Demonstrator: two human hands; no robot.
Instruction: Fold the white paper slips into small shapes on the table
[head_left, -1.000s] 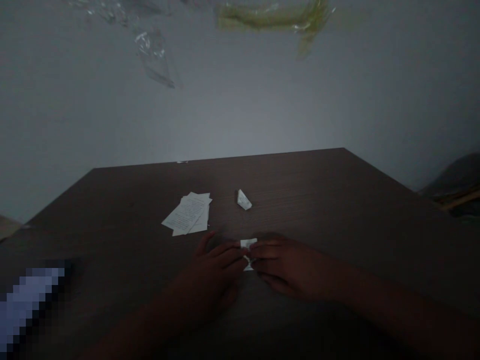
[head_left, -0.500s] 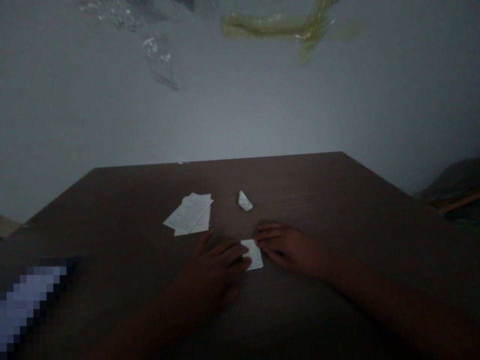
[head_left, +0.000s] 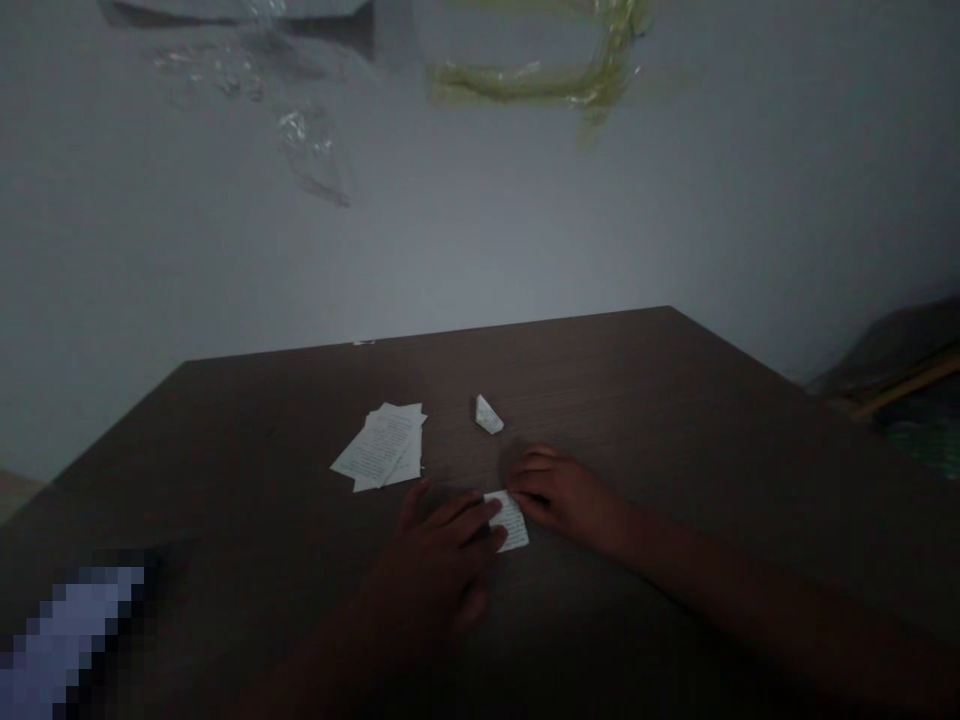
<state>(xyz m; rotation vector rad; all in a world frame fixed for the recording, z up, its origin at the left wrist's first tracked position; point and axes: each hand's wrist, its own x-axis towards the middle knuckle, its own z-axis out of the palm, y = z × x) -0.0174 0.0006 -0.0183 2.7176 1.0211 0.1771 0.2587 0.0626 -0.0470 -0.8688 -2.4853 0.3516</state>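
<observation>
While the left hand [head_left: 441,548], fingers apart, steadied a white rectangular paper [head_left: 514,524], the right hand [head_left: 561,492], pinch unclear, needed lightness at its corner.

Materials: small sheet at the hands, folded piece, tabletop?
Small sheet: matte white paper, thin, with rows of dark lines.
Folded piece: probably matte paper too; pale, angular facets.
Tabletop: dull brown wood or wood-look laminate; faint grain, too dim to settle.
</observation>
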